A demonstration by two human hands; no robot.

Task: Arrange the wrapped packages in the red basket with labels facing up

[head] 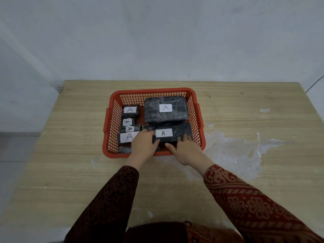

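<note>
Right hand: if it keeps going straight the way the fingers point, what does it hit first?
Likely the large wrapped package at the back; the right hand already rests on the long package. Depth is unclear.

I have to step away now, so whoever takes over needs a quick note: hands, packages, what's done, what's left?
Left hand and right hand both grip the long package at the near side of the red basket, label up.
Large package sits at the back right; four small labelled ones line the left side.
Left: settle the long package; check the dark package at the near left corner, no label visible.
</note>
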